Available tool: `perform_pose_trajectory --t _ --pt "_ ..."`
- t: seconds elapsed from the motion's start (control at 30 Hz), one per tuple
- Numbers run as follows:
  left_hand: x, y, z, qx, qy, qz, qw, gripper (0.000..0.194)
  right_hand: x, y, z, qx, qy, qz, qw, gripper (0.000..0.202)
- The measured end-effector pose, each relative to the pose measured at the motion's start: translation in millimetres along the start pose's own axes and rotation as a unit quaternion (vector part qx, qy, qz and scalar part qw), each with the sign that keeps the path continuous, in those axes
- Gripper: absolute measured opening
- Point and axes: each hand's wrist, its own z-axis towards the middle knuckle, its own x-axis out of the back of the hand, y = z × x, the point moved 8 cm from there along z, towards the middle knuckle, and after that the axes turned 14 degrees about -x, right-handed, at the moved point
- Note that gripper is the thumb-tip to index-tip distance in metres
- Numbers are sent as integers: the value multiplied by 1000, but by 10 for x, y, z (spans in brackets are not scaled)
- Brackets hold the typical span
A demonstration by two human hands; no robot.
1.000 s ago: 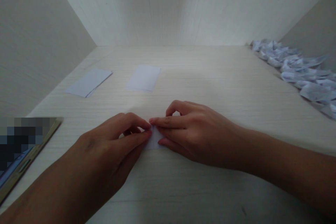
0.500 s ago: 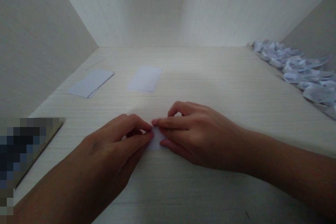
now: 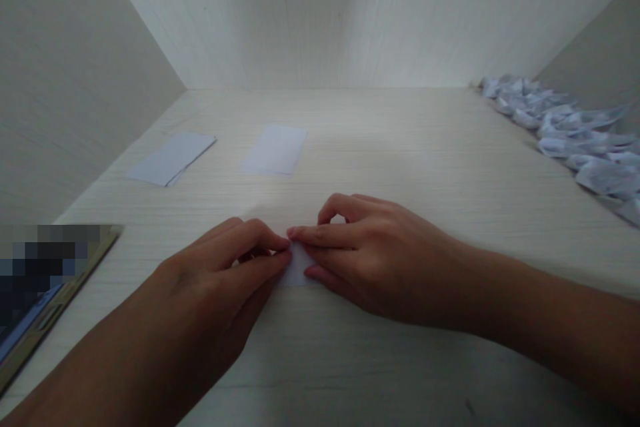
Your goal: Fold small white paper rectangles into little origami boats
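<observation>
A small piece of white paper [image 3: 299, 268] lies on the pale wood-grained table, mostly covered by my fingers. My left hand [image 3: 220, 280] has its thumb and fingertips pinched together on the paper's left edge. From the other side my right hand [image 3: 380, 257] presses on the paper, its index finger reaching to the top corner beside the left fingertips and its thumb at the lower right edge. Both sets of fingertips nearly meet at that top corner. How the paper is folded beneath the fingers cannot be made out.
A stack of white paper sheets [image 3: 173, 159] lies at the back left, with another white sheet [image 3: 275, 149] to its right. Several folded white paper pieces [image 3: 585, 137] are heaped along the right side. A partly blurred-out device [image 3: 60, 293] rests at the left edge. Panels enclose the table.
Both hands keep nearly the same pose on the paper. The view has shifted very slightly.
</observation>
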Motion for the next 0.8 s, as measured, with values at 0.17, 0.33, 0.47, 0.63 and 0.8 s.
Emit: perform_pose_trajectory --t 0.17,0.33,0.47,0.63,0.8 --pt "-12 -23 -18 1 -15 49 999 23 -4 -6 11 3 -14 -5 1000 30" --pt "-32 -3 -11 -8 -38 48 998 23 -8 -15 32 3 -42 -17 999 30" --pt "-33 67 31 -5 -50 39 998 24 -6 -21 38 5 -59 -24 998 30" --pt "-26 221 127 -18 -66 31 997 25 2 -53 36 10 -66 -23 998 22" --pt "-66 304 186 14 -133 76 988 32 -4 -128 41 -8 -62 -55 997 20"
